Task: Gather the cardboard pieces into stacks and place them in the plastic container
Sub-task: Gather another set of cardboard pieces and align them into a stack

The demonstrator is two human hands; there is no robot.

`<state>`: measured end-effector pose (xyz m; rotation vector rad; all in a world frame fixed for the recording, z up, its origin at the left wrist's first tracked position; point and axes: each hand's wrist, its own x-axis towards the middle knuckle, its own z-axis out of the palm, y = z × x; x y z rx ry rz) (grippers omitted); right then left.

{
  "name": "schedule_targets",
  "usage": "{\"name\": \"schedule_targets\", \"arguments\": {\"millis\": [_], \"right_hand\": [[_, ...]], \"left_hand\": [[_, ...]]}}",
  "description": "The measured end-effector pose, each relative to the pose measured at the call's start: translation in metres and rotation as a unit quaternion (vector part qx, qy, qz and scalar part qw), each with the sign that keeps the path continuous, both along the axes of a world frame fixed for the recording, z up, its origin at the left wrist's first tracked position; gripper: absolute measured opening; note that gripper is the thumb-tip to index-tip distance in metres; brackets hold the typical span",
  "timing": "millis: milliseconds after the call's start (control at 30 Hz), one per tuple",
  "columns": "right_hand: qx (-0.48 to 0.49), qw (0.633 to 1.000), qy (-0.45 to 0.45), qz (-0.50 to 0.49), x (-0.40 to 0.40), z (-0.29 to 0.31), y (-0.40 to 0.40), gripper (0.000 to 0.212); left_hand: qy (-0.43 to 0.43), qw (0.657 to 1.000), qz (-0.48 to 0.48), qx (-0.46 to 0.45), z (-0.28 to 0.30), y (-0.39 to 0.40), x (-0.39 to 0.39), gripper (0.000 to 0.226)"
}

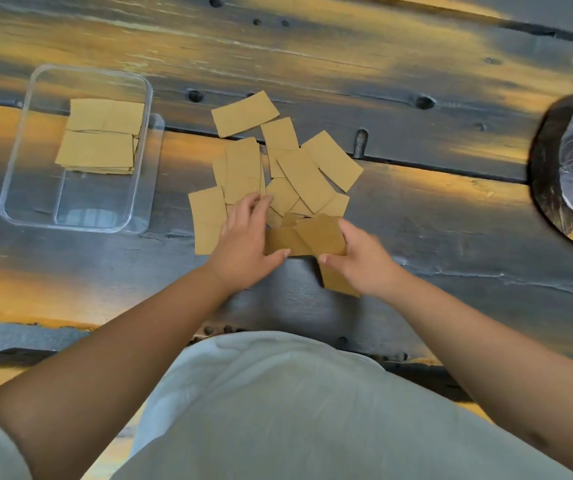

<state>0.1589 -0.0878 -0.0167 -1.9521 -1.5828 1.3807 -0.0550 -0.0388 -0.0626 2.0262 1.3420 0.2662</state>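
Several loose brown cardboard pieces (288, 168) lie scattered and overlapping on the dark wooden table. A clear plastic container (18, 150) stands at the left and holds two cardboard stacks (99, 147), one behind the other. Between my two hands I hold a small bunch of cardboard pieces (307, 235) at the near edge of the pile. My left hand (243, 242) grips its left side, fingers reaching onto the loose pieces. My right hand (361, 258) grips its right side, and one piece sticks out below that hand.
A dark round wooden object (569, 168) sits at the table's right edge. The tabletop (416, 81) has grooves and bolt holes. My pale clothing fills the bottom of the view.
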Motion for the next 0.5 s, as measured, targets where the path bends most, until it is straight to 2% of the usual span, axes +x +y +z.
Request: {"name": "schedule_targets", "arguments": {"millis": [67,133,200,233,300,400,500], "right_hand": [[0.017,0.999,-0.022,0.018,0.012,0.003,-0.003,0.034],[0.033,0.996,-0.056,0.054,0.02,0.004,-0.008,0.037],[0.043,0.985,-0.116,0.121,0.025,0.003,-0.014,0.038],[0.045,0.977,-0.14,0.155,0.027,0.001,-0.018,0.036],[0.03,0.962,-0.179,0.204,0.026,-0.002,-0.026,0.034],[0.012,0.947,-0.238,0.216,0.021,-0.007,-0.033,0.034],[0.009,0.942,-0.265,0.206,0.008,-0.016,-0.037,0.044]], "left_hand": [[0.051,0.996,-0.069,-0.023,-0.003,0.005,0.009,0.074],[0.107,0.984,-0.144,0.025,-0.005,0.008,0.014,0.044],[0.122,0.975,-0.184,0.041,-0.004,0.009,0.015,0.017],[0.112,0.974,-0.193,0.027,-0.003,0.009,0.016,0.012],[0.066,0.976,-0.204,-0.039,0.0,0.007,0.021,0.021],[-0.014,0.973,-0.206,-0.1,0.008,-0.001,0.031,0.052],[-0.018,0.961,-0.237,-0.143,0.012,-0.015,0.041,0.076]]}}
